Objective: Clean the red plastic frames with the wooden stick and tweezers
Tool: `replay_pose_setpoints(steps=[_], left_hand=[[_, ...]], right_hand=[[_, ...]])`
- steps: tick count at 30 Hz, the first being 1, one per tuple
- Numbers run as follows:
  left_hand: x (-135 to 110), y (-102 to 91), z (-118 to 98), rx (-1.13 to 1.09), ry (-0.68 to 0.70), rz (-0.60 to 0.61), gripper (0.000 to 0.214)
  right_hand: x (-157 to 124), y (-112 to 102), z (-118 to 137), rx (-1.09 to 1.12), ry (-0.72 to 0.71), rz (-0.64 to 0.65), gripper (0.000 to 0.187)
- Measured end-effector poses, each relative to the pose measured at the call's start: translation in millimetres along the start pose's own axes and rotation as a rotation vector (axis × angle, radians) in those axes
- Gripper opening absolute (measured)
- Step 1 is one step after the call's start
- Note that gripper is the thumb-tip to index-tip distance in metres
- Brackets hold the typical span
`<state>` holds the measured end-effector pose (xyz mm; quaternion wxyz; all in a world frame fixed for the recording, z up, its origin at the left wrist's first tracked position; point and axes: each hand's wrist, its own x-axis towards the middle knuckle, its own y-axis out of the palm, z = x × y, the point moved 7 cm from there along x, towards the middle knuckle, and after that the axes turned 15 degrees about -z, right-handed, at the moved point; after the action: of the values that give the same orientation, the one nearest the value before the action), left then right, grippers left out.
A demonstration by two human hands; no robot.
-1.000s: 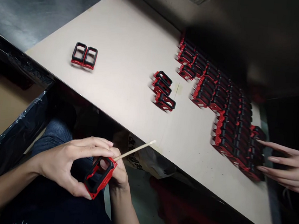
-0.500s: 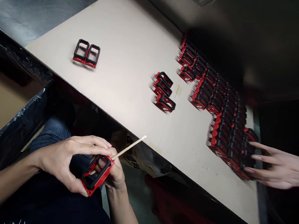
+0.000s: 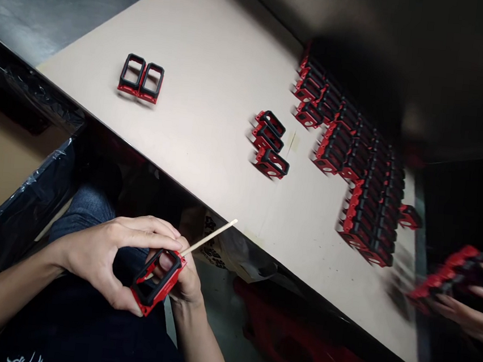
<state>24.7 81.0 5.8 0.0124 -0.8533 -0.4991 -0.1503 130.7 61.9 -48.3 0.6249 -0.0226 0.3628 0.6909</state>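
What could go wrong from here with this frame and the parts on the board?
The red-and-black frame is held in the left hand beyond the board's edge, above the lap, so a slip could drop it. The wooden stick in the right hand reaches into the frame and might scratch it. A co-worker's hand, holding a blurred cluster of frames, is close to the packed rows, and could knock the loose frame lying beside them.

On the board [image 3: 203, 46], two frames [image 3: 140, 78] lie left of three more [image 3: 271, 141] (a short row), with dense rows [image 3: 363, 198] further right.
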Motion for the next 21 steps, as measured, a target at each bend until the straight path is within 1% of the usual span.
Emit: replay_pose_setpoints(steps=[7, 13, 18, 21], left_hand=[[-0.3, 0.3, 0.0, -0.007, 0.014, -0.003, 0.097], [0.3, 0.2, -0.6, 0.002, 0.015, 0.001, 0.095], [1.9, -0.3, -2.8, -0.007, 0.023, 0.009, 0.096], [3.4, -0.5, -4.6, -0.002, 0.02, 0.009, 0.095]], right_hand=[[-2.3, -2.4, -2.9, -0.014, 0.005, 0.016, 0.06], [-2.1, -4.5, -2.9, -0.025, -0.006, 0.035, 0.057], [-0.9, -2.1, -0.6, -0.036, -0.009, 0.068, 0.054], [0.1, -1.5, 0.5, -0.038, -0.006, 0.055, 0.054]])
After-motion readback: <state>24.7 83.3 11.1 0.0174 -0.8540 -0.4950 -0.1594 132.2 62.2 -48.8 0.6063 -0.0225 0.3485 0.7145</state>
